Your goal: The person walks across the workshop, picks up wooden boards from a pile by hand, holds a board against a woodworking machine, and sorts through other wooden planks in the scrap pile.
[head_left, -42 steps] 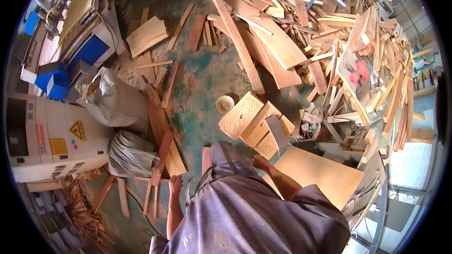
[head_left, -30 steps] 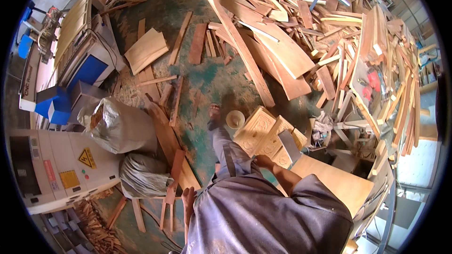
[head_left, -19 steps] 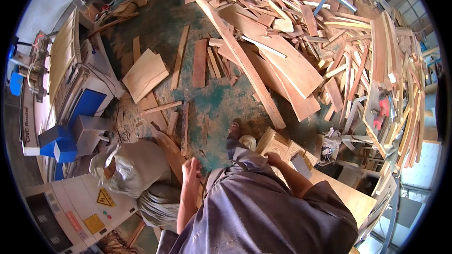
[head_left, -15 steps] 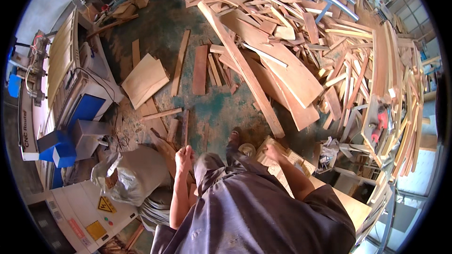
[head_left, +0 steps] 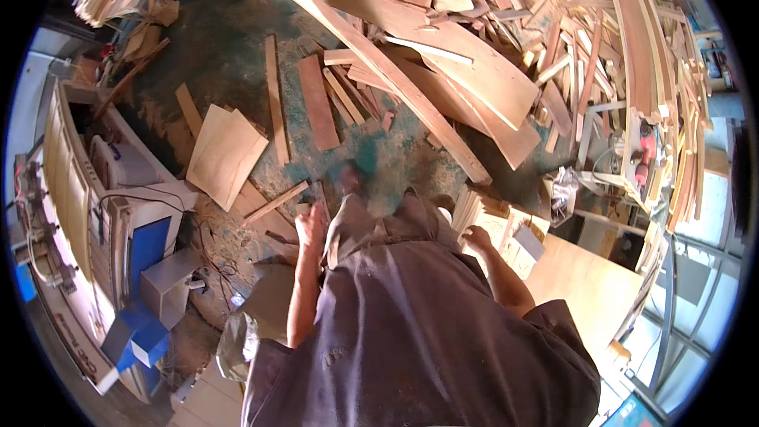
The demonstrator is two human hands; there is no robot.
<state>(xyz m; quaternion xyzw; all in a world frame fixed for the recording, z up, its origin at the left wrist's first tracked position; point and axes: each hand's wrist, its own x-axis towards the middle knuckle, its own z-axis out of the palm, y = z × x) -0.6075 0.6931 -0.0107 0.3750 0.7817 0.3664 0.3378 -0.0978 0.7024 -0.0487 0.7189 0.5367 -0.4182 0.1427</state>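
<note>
My left hand (head_left: 311, 225) is closed and hangs beside my left thigh. A narrow dark wood strip (head_left: 320, 192) shows just beyond its fingers; I cannot tell whether the hand holds it or it lies on the floor. Curled by my right hip, my right hand (head_left: 476, 239) is in front of the pale wooden pieces (head_left: 492, 217) stacked on the right. Whatever its fingers may hold is hidden. A grey flat block (head_left: 528, 243) rests on that stack, just right of the hand.
Ahead, a long plank (head_left: 387, 79) lies across a heap of offcuts (head_left: 466, 47). A plywood sheet (head_left: 227, 156) is on the floor to the left, near a machine with a blue panel (head_left: 150, 257). A pale board (head_left: 585, 281) and a red power tool (head_left: 647, 154) are at right.
My view has shifted forward and turned, and my legs have stepped. My right hand has moved back from above the wooden stack to its near side. My left hand stays closed.
</note>
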